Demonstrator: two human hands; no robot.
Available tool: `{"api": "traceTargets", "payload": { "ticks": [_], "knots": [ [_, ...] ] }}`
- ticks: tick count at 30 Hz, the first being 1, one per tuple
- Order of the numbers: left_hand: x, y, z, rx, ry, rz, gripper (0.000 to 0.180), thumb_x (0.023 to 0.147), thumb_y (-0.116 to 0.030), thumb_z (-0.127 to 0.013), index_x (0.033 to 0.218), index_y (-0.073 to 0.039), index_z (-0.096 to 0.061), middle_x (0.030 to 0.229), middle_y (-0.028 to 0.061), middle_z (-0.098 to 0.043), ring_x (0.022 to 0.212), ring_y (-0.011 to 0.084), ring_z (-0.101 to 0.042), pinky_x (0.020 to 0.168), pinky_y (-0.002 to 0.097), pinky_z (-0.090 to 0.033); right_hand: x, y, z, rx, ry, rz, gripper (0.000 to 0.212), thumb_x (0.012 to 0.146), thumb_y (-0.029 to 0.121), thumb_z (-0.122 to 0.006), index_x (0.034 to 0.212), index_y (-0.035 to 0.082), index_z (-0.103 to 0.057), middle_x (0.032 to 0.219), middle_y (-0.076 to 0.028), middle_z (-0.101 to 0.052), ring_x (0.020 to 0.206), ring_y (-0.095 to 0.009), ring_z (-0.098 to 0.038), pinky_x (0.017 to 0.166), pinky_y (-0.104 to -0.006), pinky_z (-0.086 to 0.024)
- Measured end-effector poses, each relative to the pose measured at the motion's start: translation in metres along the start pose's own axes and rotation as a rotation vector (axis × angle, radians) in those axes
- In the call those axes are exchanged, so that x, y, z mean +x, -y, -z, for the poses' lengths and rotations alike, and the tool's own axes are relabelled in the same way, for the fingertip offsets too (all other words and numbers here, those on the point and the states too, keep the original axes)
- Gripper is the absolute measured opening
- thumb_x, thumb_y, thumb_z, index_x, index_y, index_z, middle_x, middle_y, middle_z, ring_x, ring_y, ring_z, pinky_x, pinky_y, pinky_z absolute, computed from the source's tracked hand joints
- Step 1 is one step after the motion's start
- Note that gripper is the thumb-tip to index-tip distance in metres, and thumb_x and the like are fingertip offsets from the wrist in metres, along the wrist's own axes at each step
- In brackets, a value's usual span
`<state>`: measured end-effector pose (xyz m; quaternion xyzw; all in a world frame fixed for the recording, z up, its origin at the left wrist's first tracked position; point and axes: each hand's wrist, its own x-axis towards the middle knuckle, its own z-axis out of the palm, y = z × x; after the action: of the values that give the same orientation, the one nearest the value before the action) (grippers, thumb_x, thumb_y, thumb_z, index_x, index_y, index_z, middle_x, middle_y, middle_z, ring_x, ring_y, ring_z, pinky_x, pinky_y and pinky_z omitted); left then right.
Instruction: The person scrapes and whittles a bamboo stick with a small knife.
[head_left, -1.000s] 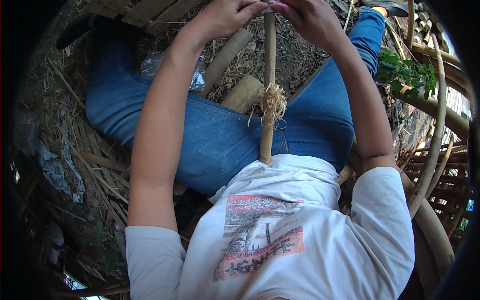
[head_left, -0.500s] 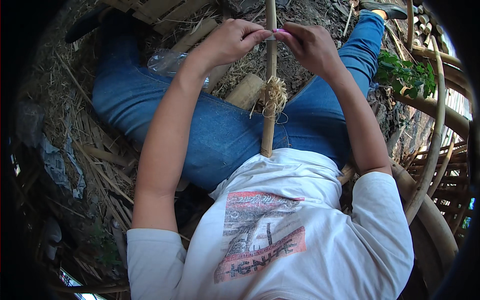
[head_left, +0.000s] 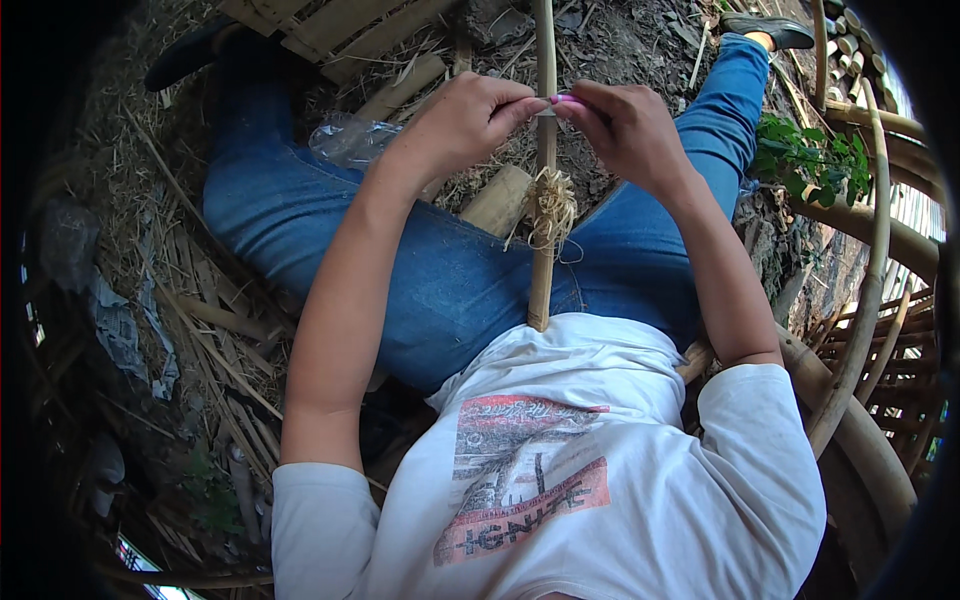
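Observation:
A slim bamboo pole (head_left: 541, 290) runs from my waist away between my legs. Both hands meet over its far part. My left hand (head_left: 462, 122) is closed, thumb and forefinger pinched at the pole's left side; what they grip is too small to make out. From the right, my right hand (head_left: 628, 128) pinches a small pink object (head_left: 567, 99) whose kind I cannot tell. A short pale strip (head_left: 546, 112) shows across the pole under the fingertips. Nearer to me, a bundle of thin, straw-coloured fibres (head_left: 554, 205) is tied round the pole.
My jeans-clad legs (head_left: 310, 230) are spread on straw-strewn ground. A cut bamboo piece (head_left: 497, 200) lies between them, with clear plastic (head_left: 350, 140) over the left thigh's far side. Curved bamboo poles (head_left: 872, 250) and a leafy plant (head_left: 815, 160) stand at the right.
The whole view has shifted slightly, so everything sits a little lower. Both hands stay pinched together at the pole, with the pink object still in the right fingers.

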<state>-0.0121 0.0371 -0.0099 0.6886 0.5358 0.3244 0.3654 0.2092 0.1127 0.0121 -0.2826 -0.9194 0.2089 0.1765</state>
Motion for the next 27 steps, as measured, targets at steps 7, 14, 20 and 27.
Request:
{"api": "traceTargets", "payload": {
  "ticks": [7,14,20,27],
  "knots": [
    [0.052,0.019,0.017,0.075,-0.116,0.009,0.029,0.103,-0.029,-0.061,0.105,-0.004,-0.075,0.060,0.0020,-0.054,0.056,0.0100,-0.047,0.054,0.0330,-0.039,0.053,-0.048,0.006,-0.122,-0.110,0.188,0.024,0.101,0.028,-0.065,0.107,0.007,-0.074,0.064,-0.013,-0.060,0.051,-0.025,-0.057,0.052,-0.0385,-0.044],
    [0.081,0.017,0.039,-0.148,-0.032,0.135,0.038,0.105,-0.032,-0.058,0.092,0.001,-0.071,0.064,0.0045,-0.059,0.058,0.0134,-0.054,0.057,0.0339,-0.045,0.089,-0.047,0.024,-0.072,-0.074,0.116,0.025,0.097,0.025,-0.063,0.086,0.004,-0.069,0.069,-0.017,-0.064,0.063,-0.038,-0.065,0.059,-0.0450,-0.050],
    [0.080,0.024,0.032,-0.072,-0.117,0.070,0.036,0.106,-0.030,-0.056,0.090,0.000,-0.069,0.063,0.0029,-0.058,0.058,0.0128,-0.053,0.056,0.0337,-0.044,0.094,-0.049,0.024,-0.114,-0.062,0.136,0.027,0.097,0.028,-0.064,0.085,0.004,-0.070,0.069,-0.016,-0.065,0.062,-0.036,-0.064,0.059,-0.0443,-0.050],
    [0.092,0.020,0.039,-0.089,-0.045,0.109,0.036,0.106,-0.028,-0.055,0.087,0.000,-0.068,0.063,0.0020,-0.056,0.059,0.0118,-0.050,0.056,0.0329,-0.043,0.096,-0.062,0.022,-0.109,-0.071,0.126,0.028,0.098,0.030,-0.065,0.085,0.005,-0.071,0.068,-0.015,-0.064,0.060,-0.035,-0.062,0.058,-0.0431,-0.049]
  ]
}}
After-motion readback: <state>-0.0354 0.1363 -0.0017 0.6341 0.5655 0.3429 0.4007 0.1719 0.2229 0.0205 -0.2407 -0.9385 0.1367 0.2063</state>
